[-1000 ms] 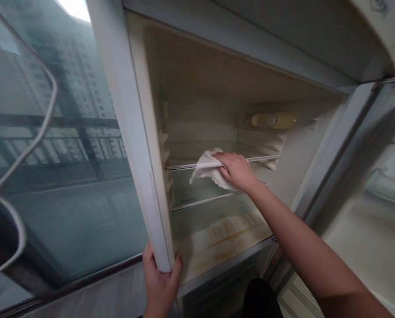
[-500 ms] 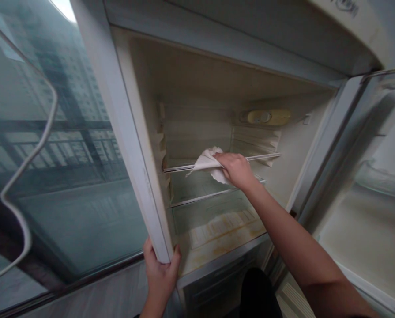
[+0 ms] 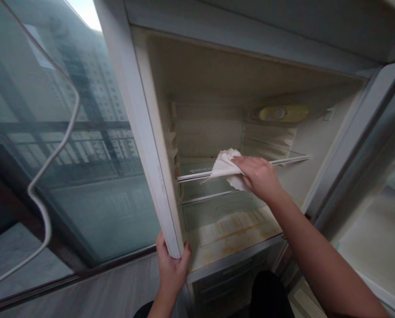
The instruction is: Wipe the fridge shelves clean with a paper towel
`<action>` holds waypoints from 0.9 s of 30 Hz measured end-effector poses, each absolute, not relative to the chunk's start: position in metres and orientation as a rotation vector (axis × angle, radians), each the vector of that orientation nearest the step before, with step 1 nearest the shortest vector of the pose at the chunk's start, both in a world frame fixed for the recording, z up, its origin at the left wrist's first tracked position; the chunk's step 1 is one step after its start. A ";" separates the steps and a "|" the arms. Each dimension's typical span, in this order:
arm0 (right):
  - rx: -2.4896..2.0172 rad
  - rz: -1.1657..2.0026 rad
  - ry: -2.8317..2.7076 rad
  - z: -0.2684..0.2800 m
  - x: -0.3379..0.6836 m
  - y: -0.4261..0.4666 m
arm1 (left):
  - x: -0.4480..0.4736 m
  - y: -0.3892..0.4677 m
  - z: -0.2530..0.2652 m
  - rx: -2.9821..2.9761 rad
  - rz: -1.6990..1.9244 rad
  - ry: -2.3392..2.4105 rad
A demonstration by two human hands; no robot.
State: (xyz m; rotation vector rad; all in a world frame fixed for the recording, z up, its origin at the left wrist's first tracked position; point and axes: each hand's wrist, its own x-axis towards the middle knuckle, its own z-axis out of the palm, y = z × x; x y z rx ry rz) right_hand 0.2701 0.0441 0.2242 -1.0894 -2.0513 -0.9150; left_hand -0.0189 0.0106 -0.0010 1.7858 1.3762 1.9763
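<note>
Head view: from where I stand, the refrigerator is open, with its door swung out at the right; the right hand is closed on 1 white cloth; the cloth sits across the front edge of the upper glass shelf, near mid-span, with 1 part above the edge and 1 part hanging below; the left hand grips the cabinet's left front edge at its lower end, thumb on the inner side and fingers on the outer side.

Surroundings: the lower glass shelf lies beneath the upper; the compartment floor, at the bottom, carries yellow-brown stains; 1 yellowish housing with a round dial is mounted on the right inner wall; 1 white cord hangs in front of the window, left of the cabinet; 1 dark-clad knee shows below the compartment floor, between the forearms.
</note>
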 end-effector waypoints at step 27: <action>-1.134 -0.920 -2.045 0.221 0.272 0.061 | -0.018 0.008 0.000 1.710 1.962 1.415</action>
